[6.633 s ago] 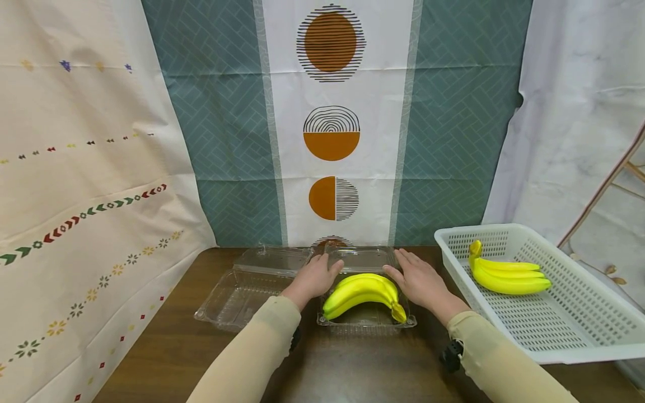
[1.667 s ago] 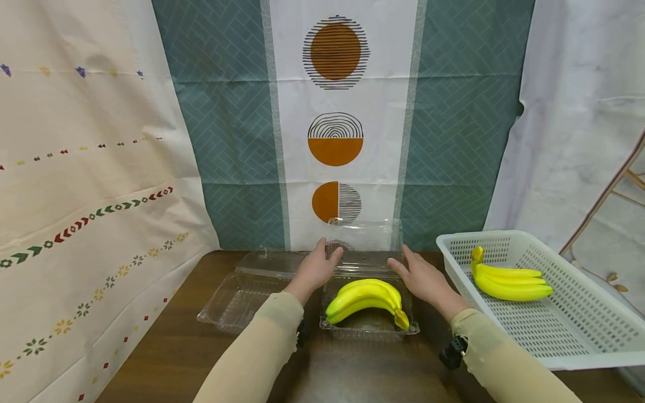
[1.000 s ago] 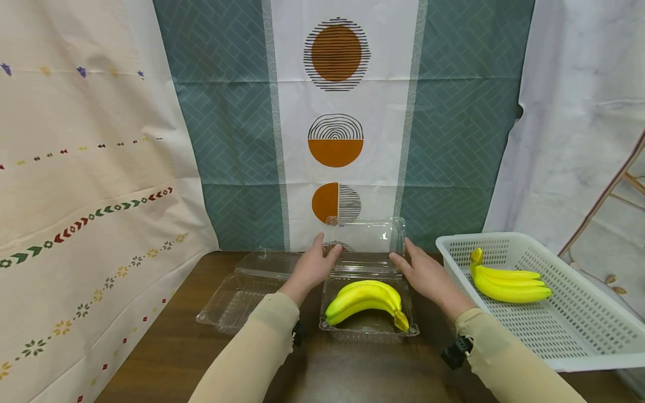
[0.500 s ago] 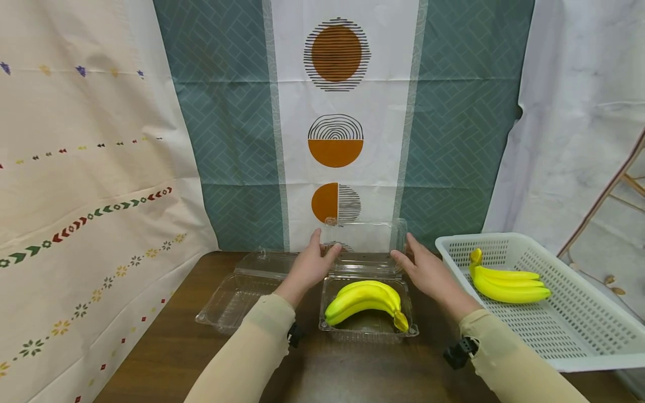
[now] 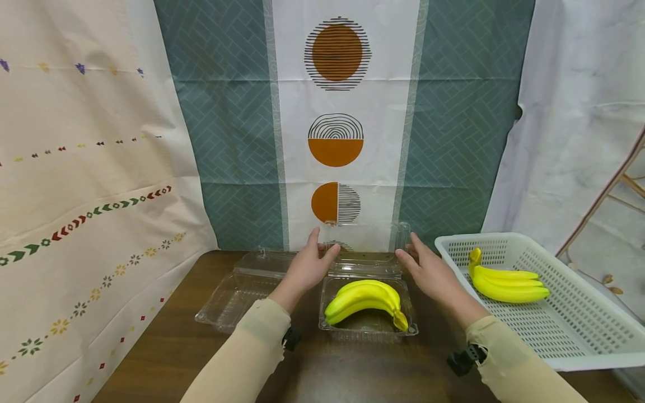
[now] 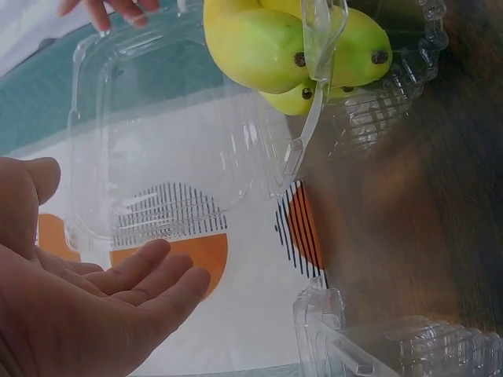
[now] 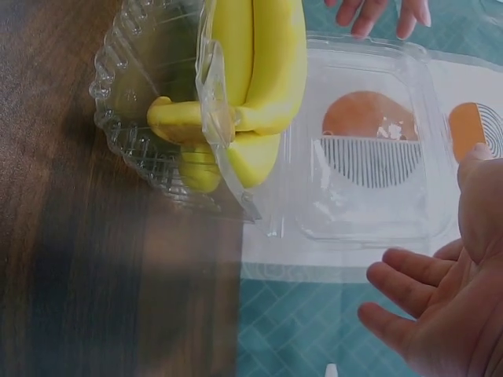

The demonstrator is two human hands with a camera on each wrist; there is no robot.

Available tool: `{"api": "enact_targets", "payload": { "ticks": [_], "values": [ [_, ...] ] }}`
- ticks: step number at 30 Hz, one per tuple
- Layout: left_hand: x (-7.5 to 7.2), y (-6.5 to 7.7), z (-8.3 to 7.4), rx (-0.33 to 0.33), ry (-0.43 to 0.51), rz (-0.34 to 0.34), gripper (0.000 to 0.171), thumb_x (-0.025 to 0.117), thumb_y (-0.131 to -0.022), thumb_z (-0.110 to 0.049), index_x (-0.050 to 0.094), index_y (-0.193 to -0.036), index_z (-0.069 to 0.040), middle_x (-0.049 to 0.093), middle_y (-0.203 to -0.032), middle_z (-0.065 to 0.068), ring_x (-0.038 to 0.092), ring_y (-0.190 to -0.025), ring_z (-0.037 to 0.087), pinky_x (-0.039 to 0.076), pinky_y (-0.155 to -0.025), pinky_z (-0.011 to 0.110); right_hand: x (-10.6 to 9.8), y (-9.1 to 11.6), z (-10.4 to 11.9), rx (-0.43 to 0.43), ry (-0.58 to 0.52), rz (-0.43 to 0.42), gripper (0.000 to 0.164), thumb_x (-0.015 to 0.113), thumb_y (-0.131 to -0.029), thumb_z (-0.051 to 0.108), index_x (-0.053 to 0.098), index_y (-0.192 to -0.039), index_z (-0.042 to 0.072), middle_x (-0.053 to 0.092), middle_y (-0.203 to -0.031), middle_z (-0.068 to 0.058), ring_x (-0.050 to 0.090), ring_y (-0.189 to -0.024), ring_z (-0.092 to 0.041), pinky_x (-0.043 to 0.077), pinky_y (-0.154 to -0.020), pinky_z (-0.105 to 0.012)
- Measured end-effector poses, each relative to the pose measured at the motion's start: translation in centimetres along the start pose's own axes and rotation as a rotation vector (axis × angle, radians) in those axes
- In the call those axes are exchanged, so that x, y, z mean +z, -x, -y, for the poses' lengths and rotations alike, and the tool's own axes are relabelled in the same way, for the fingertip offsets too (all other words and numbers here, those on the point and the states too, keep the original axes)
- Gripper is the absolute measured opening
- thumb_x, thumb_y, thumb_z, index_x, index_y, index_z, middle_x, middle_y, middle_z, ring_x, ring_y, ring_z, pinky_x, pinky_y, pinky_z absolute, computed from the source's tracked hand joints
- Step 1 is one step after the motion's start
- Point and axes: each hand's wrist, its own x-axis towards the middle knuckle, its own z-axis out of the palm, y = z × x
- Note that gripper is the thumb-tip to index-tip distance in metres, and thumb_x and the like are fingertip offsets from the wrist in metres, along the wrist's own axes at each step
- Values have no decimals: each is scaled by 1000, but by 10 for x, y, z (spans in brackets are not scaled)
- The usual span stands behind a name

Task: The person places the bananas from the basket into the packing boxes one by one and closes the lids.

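Observation:
A clear plastic clamshell container [image 5: 368,337] stands on the table in the middle of the head view, its lid [image 5: 370,235] tilted up at the back. Inside the base lies a bunch of yellow bananas [image 5: 364,299], green tips to the left and stem to the right. Beside the lid's left edge is my left hand [image 5: 306,268], fingers loosely extended; the left wrist view shows its fingers near a lid corner, contact unclear. My right hand [image 5: 429,274] is at the lid's right side. In the right wrist view its fingers are spread and hold nothing.
A second clear clamshell container [image 5: 237,299], lid back, sits to the left on the brown wooden table [image 5: 353,372]. At right is a white perforated basket [image 5: 569,330] holding another banana bunch [image 5: 509,282]. Patterned cloth [image 5: 453,140] hangs close behind.
The lid has risen from lying low at the back 6.6 seconds ago. Over the last second it has sunk slightly, and my hands have drawn apart a little. The bananas stay in the base.

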Motion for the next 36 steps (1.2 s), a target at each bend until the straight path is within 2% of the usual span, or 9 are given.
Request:
{"api": "enact_targets", "payload": {
  "ticks": [10,18,29,36],
  "values": [
    [-4,4,3,25,5,14,92,57,-111,-63,14,-179,-17,53,-165,19,53,-148,44,42,-120,66,-4,9,6,10,-16,-3,99,39,-113,71,5,-177,3,41,-171,-28,45,-153,-50,38,-121,-70],
    [-6,11,2,40,-3,20,85,56,-112,-60,24,-177,-15,51,-166,22,52,-150,42,43,-120,65,-7,16,10,3,-30,2,97,38,-114,69,7,-177,3,41,-170,-28,46,-152,-50,39,-121,-69],
    [-9,26,2,37,57,27,80,54,-113,-62,32,-175,-17,50,-167,18,51,-152,39,43,-121,64,-8,26,11,-20,-15,-10,90,41,-116,62,12,-177,2,47,-166,-28,51,-148,-50,43,-118,-69],
    [-12,33,5,83,45,12,74,53,-114,-58,40,-171,-13,58,-160,15,56,-147,38,44,-121,61,-9,35,10,-34,-7,-10,87,40,-117,60,14,-177,2,50,-164,-29,54,-146,-51,45,-116,-69]
  ]
}}
